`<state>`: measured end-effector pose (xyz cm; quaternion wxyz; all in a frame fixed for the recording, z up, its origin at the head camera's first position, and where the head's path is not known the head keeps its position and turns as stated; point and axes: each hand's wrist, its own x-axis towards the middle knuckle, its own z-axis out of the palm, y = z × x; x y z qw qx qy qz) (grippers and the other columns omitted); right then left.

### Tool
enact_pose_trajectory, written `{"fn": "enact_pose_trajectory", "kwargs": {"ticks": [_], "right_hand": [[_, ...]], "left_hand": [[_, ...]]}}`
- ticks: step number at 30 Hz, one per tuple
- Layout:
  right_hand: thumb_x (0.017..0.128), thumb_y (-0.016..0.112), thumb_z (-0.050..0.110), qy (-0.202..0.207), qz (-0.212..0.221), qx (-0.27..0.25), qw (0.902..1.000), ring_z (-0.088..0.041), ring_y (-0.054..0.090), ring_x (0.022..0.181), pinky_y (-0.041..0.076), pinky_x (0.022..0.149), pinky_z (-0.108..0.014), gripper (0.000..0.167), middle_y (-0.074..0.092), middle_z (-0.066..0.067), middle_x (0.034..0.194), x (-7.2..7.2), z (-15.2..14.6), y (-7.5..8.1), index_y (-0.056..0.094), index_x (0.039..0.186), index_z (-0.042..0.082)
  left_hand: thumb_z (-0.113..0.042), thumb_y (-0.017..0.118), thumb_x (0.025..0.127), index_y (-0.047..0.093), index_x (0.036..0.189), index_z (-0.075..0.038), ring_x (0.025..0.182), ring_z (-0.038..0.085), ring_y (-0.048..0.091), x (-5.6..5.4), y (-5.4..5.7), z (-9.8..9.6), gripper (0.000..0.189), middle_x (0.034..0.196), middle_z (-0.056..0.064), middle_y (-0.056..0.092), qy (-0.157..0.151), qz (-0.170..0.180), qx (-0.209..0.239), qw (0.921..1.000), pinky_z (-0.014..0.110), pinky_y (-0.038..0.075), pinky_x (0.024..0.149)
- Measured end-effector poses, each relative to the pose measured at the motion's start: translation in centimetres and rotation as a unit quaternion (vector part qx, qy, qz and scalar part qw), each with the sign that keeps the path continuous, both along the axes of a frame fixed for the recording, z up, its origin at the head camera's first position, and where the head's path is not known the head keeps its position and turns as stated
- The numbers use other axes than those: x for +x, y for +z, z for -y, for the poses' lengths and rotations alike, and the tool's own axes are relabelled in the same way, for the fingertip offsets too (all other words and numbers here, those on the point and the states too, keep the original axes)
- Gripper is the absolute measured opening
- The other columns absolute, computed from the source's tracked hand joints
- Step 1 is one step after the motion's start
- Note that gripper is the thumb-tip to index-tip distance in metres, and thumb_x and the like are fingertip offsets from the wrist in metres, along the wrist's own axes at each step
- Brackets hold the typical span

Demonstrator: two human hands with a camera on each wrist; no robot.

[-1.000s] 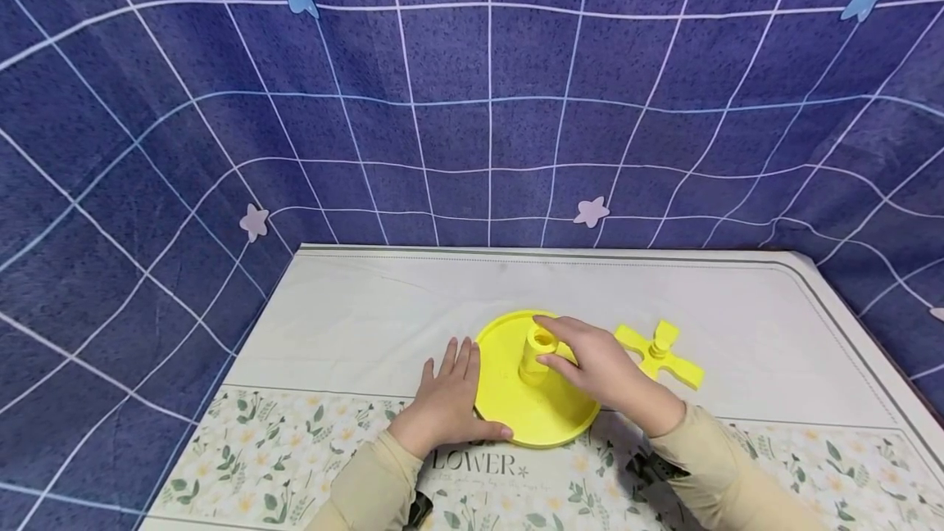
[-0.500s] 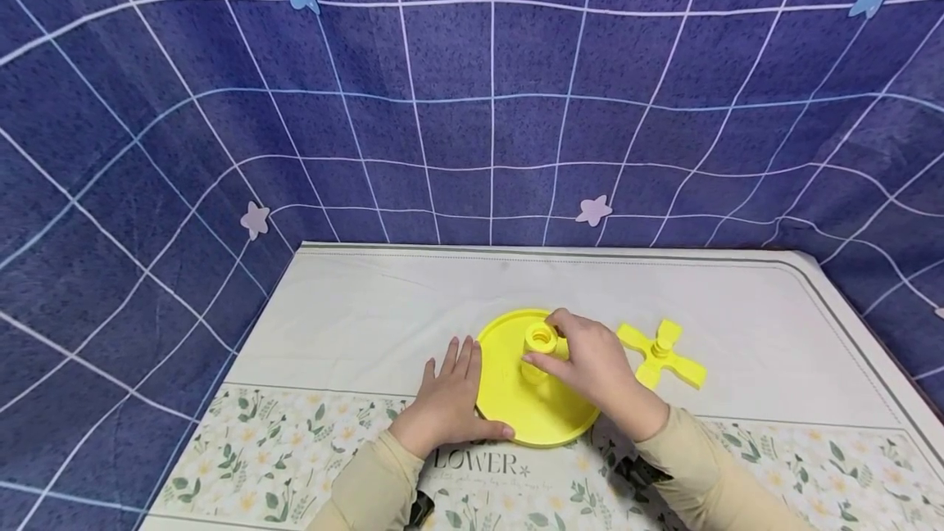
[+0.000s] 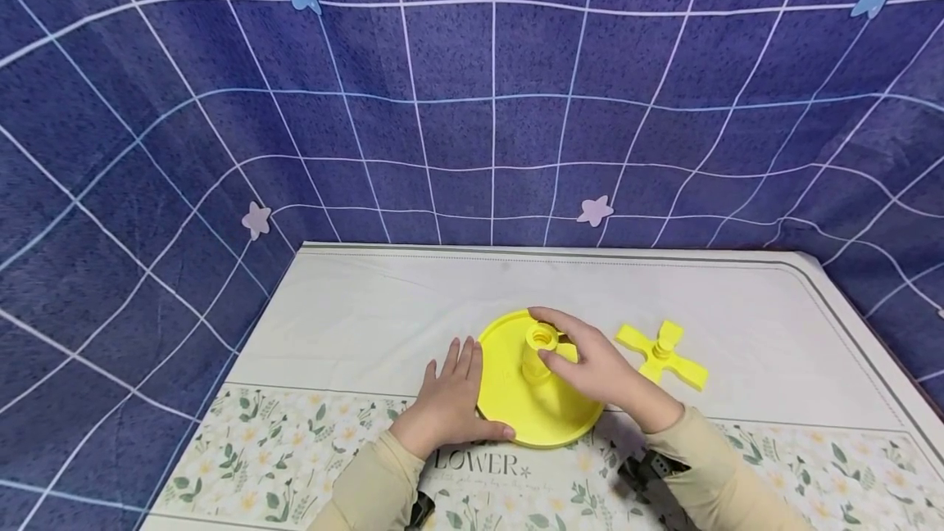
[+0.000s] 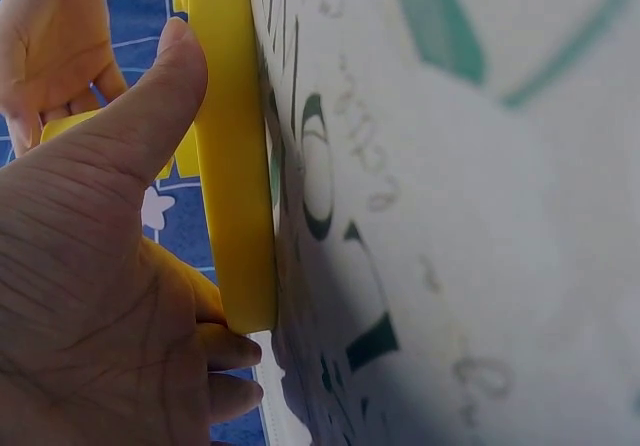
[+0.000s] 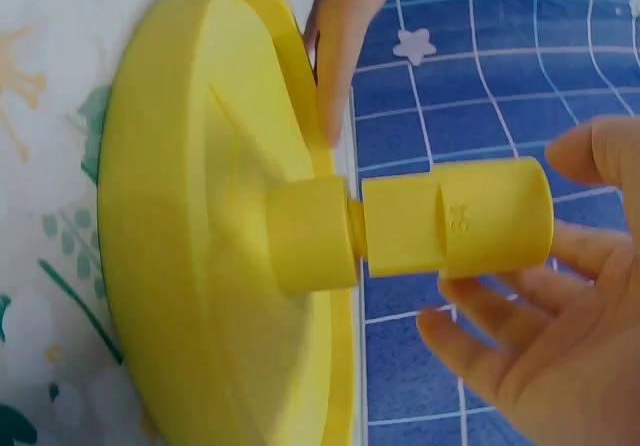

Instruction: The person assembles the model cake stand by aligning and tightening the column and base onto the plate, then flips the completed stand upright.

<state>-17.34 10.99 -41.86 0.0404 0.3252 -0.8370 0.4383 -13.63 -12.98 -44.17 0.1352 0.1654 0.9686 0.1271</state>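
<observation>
A round yellow dish (image 3: 509,400) with a raised rim lies on the table. On its central stub stands a yellow column piece (image 5: 490,216), hollow at the top with thread inside; a narrow threaded neck shows between stub and column in the right wrist view. My left hand (image 3: 442,408) rests against the dish's left rim, fingers straight and thumb along the near edge. My right hand (image 3: 597,359) is around the column from the right. Its thumb (image 5: 590,151) stands off the column in the right wrist view, with the other fingers loosely bent behind and below it.
A yellow cross-shaped piece (image 3: 664,352) with a threaded peg at its centre lies right of the dish, partly behind my right hand. The white tablecloth (image 3: 383,301) has a floral band (image 3: 295,449) in front. A blue star-patterned curtain (image 3: 457,129) hangs behind the table.
My right hand, turned in closer around the column half a second ago, has swung back right and loosened its fingers. My left hand and the dish stay in place.
</observation>
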Motion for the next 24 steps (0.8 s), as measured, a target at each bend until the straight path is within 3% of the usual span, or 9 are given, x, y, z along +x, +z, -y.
{"fn": "enact_pose_trajectory", "kwargs": {"ticks": [4, 9, 16, 24], "right_hand": [[0.092, 0.064, 0.011, 0.019, 0.031, -0.006, 0.9993, -0.027, 0.055, 0.122, 0.049, 0.096, -0.041, 0.046, 0.056, -0.011, 0.137, -0.4, -0.3, -0.2, 0.055, 0.136, 0.002], [0.091, 0.069, 0.017, 0.005, 0.051, -0.018, 0.9985, -0.022, 0.062, 0.112, 0.05, 0.093, -0.038, 0.042, 0.061, -0.008, 0.13, -0.6, -0.4, -0.5, 0.059, 0.131, 0.006], [0.086, 0.076, 0.023, -0.034, 0.024, -0.024, 0.9989, -0.015, 0.066, 0.093, 0.055, 0.084, -0.037, 0.038, 0.067, 0.0, 0.112, -0.7, 0.1, -1.2, 0.062, 0.12, 0.011], [0.08, 0.082, 0.026, -0.084, -0.007, -0.019, 0.9963, -0.017, 0.067, 0.081, 0.055, 0.073, -0.033, 0.04, 0.068, 0.002, 0.093, -0.2, 0.6, -1.6, 0.058, 0.109, 0.013]], "left_hand": [[-0.08, 0.065, 0.068, 0.009, 0.154, 0.004, 0.148, 0.037, 0.002, 0.0, -0.1, 0.0, 0.132, 0.161, 0.022, 0.006, 0.001, 0.003, 0.003, 1.0, 0.064, 0.015, 0.111], [-0.079, 0.065, 0.069, 0.009, 0.154, 0.005, 0.148, 0.037, 0.003, 0.0, -0.1, 0.1, 0.132, 0.161, 0.022, 0.006, 0.0, 0.003, 0.006, 1.0, 0.064, 0.015, 0.111], [-0.078, 0.066, 0.069, 0.01, 0.154, 0.005, 0.148, 0.037, 0.003, 0.0, -0.1, 0.1, 0.131, 0.161, 0.022, 0.006, 0.001, 0.004, 0.008, 1.0, 0.064, 0.016, 0.111], [-0.079, 0.065, 0.069, 0.01, 0.154, 0.005, 0.148, 0.037, 0.003, 0.0, -0.2, 0.0, 0.132, 0.161, 0.022, 0.006, 0.001, 0.004, 0.007, 1.0, 0.064, 0.016, 0.111]]}}
